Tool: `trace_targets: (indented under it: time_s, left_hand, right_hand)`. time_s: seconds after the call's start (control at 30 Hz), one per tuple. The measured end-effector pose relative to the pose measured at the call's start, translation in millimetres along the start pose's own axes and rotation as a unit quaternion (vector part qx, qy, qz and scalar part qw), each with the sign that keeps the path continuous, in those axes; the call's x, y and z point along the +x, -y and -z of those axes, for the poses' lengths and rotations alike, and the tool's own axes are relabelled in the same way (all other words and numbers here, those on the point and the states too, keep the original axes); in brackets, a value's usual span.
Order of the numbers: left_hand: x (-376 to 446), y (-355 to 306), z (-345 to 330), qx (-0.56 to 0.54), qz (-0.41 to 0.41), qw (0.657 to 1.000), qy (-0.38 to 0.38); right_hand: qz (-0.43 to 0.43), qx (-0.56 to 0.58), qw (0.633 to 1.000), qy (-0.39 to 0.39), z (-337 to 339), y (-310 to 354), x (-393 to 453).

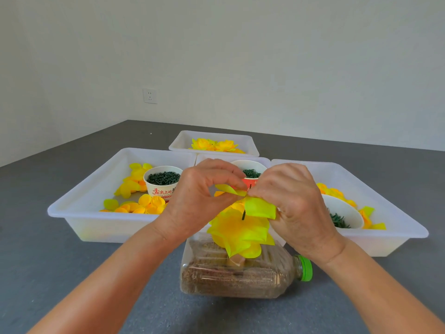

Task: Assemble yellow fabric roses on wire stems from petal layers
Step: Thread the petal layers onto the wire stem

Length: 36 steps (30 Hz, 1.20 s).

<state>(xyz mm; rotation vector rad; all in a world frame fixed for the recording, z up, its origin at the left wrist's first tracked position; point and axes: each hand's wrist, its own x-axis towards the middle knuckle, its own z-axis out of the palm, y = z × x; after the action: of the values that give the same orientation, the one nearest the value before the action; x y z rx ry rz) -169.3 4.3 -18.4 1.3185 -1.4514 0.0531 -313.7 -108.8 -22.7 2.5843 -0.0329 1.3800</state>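
Note:
A dark green wire stem (243, 215) stands upright above a clear plastic bottle (236, 273) that lies on its side, filled with brown grain. Yellow petal layers (238, 233) sit stacked on the stem. At the stem's top, my left hand (202, 196) and my right hand (291, 201) both pinch a yellow-green petal layer (258, 208). The stem's tip pokes up between my fingertips. Finished yellow roses (213, 145) lie in the far white tray (179, 143).
A white tray (72, 209) at left holds loose yellow petals (134, 186) and a paper cup of green pieces (163, 180). A middle tray holds another cup (251, 171). The right tray (397, 225) holds a tipped cup (344, 214) and petals. Grey floor surrounds them.

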Motion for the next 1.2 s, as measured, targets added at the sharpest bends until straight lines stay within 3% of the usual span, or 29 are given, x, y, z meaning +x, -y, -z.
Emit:
trace_targets:
  time_s: [0.27,0.57,1.2]
  left_hand:
    - [-2.8,3.4,2.1,0.06,-0.036,0.998,0.0]
    - [-7.1,16.8,1.8,0.158,-0.102,0.982,0.024]
    - [-12.0,25.6,4.2,0.206,-0.131,0.968,0.064]
  right_hand:
    - [-0.053,0.031,0.998,-0.024,2.0,0.8,-8.7]
    - [0.007,0.002,0.999,-0.033,-2.0,4.8,-15.1]
    - [0.009,0.052,0.996,0.066,2.0,6.1,-26.3]
